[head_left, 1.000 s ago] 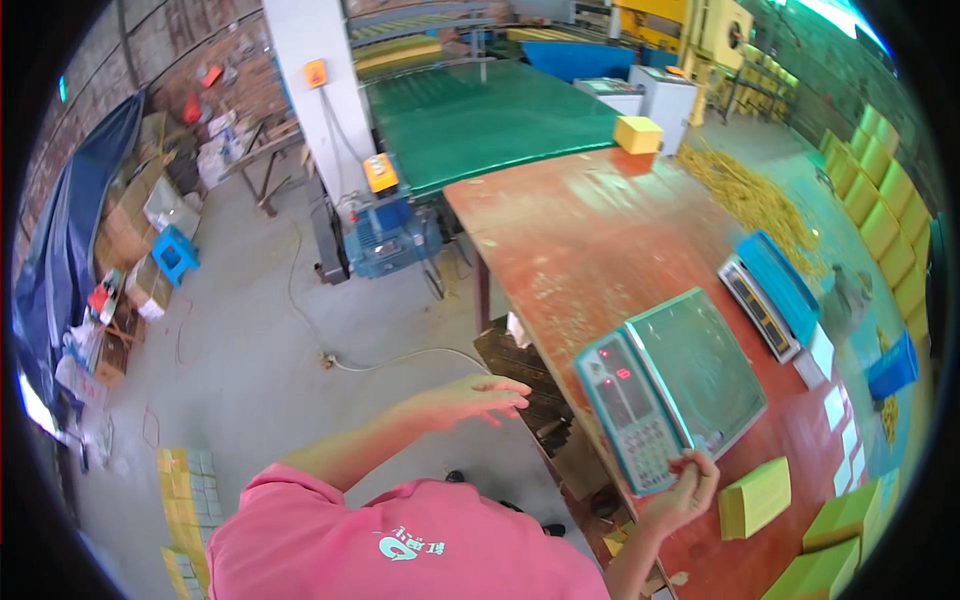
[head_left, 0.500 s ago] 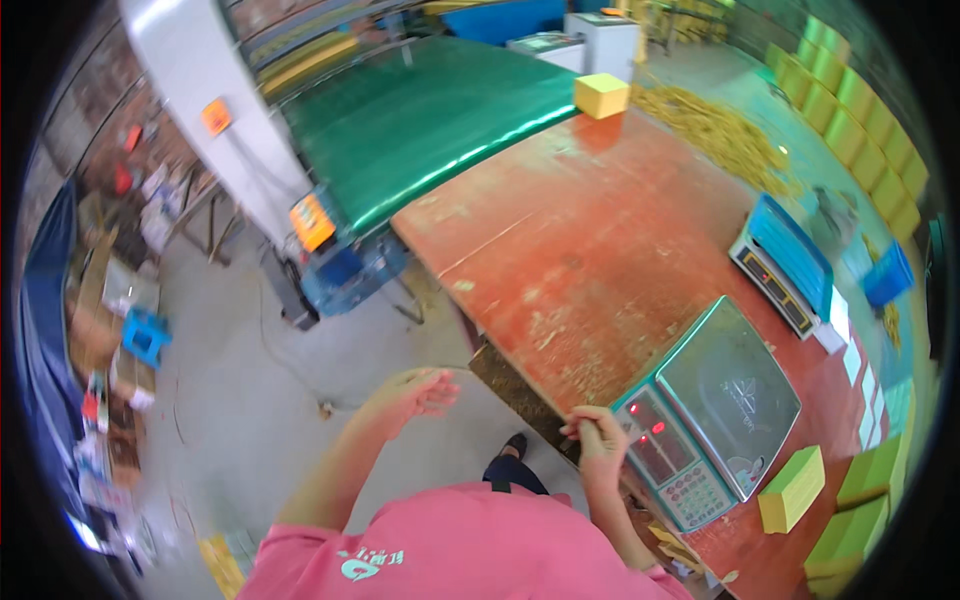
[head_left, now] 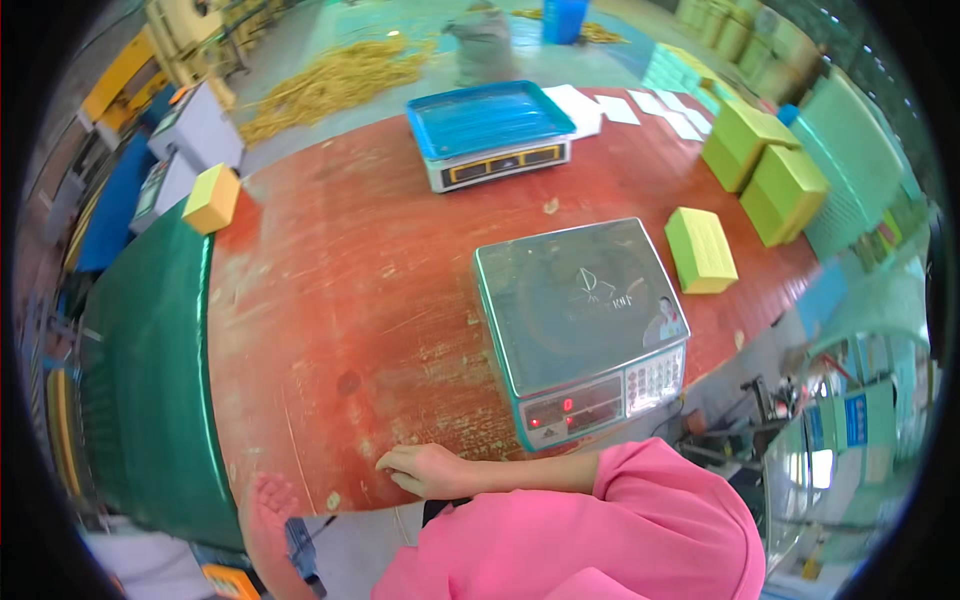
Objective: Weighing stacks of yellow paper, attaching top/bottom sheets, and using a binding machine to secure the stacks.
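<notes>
A steel-topped scale [head_left: 585, 305] is sitting on the red counter [head_left: 330, 300], its red display glowing and its keypad facing the person in the pink shirt [head_left: 580, 540]. Just left of that scale, and a little closer to the person, the right hand [head_left: 428, 472] is hanging at the counter's near edge, apart from the scale; its fingers are bending loosely, and I can't tell from here whether they are closing on anything or touching the wood. Well to the left of the scale the left hand [head_left: 268, 500] is hovering palm up, its fingers standing open and slightly bent. Right beside the scale, on its right, a yellow block [head_left: 702, 250] is lying on the counter, while two more, a yellow-green block [head_left: 745, 145] and its neighbour [head_left: 785, 195], are standing farther right and beyond it. Behind the scale a second scale with a blue tray [head_left: 490, 120] is resting, and white sheets [head_left: 617, 110] are lying beyond it on the right. Far left of the scale a green belt [head_left: 150, 380] is running along the counter, and another yellow block [head_left: 211, 199] is perching where the two are meeting
</notes>
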`<state>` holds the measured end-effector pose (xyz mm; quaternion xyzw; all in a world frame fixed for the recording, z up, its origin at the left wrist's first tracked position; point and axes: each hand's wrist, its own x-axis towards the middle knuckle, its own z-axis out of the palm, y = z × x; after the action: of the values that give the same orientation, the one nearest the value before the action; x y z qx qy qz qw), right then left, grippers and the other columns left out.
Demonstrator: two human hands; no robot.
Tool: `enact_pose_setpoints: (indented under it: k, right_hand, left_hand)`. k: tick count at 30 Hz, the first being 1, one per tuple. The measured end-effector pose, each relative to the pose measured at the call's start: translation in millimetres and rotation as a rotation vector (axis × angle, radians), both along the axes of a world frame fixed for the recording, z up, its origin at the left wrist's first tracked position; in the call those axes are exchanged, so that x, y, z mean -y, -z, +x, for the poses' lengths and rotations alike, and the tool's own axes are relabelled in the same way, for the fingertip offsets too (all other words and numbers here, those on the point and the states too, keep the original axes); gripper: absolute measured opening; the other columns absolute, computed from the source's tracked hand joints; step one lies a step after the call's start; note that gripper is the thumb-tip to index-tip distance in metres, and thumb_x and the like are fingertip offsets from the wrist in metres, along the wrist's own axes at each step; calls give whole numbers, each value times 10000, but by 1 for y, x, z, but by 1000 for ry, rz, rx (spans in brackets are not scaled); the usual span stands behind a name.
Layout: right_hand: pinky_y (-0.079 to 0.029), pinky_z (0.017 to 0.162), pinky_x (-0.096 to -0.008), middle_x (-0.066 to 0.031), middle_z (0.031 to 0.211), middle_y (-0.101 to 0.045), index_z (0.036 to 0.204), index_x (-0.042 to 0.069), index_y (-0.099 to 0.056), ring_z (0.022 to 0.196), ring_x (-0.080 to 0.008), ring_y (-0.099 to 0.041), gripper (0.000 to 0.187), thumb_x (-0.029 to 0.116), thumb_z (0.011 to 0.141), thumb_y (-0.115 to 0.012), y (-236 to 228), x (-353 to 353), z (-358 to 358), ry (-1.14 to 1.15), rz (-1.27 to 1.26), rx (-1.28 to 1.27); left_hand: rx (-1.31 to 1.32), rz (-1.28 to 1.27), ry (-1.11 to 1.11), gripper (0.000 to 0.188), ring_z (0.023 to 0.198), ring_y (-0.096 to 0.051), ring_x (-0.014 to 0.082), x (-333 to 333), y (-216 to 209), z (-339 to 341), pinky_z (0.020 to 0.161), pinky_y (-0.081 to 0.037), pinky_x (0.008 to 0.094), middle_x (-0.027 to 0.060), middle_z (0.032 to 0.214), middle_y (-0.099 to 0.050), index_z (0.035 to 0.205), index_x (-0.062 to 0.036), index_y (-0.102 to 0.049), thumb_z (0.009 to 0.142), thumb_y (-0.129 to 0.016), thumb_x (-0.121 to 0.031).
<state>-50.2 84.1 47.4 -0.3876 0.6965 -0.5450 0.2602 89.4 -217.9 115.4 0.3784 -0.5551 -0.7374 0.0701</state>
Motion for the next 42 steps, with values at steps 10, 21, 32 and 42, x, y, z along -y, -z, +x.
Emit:
enact_pose_setpoints:
  k: [10, 21, 32, 42]
  right_hand:
    - [-424, 977, -447, -139, 1327, -509, 1165, 47, -573, 1246, -314, -477, 378, 50, 789, -608, 35, 58, -7, 649, 283, -466]
    - [-418, 968, -426, -109, 1239, -602, 1118, 82, -635, 1178, -296, -556, 377, 56, 742, -631, 28, 92, -6, 820, 782, -694]
    - [-417, 981, -492, -164, 1243, -583, 1133, 35, -613, 1165, -378, -545, 348, 83, 788, -597, 34, 106, -19, 766, 772, -656]
    - [-420, 959, -401, -79, 1295, -560, 1159, 91, -621, 1226, -257, -517, 401, 97, 759, -643, 19, 94, -24, 726, 805, -599]
  left_hand:
    - [-70, -46, 192, 722, 1237, -485, 287, 312, 20, -285, 996, -410, 428, 171, 1422, -422, 1439, -73, -358, 905, -615, -486]
    - [-214, -478, 95, 1004, 1461, -173, 280, 380, 81, -562, 1173, -170, 439, 182, 1578, -196, 1515, -8, -194, 834, -590, -630]
    - [-182, -240, 518, 516, 991, -643, 144, 425, 75, -677, 834, -514, 315, 34, 1152, -662, 1247, -87, -595, 872, -670, -433]
    - [147, -410, 713, 699, 932, -662, 217, 350, 68, -646, 718, -555, 444, 34, 1095, -660, 1276, -170, -560, 751, -703, -609]
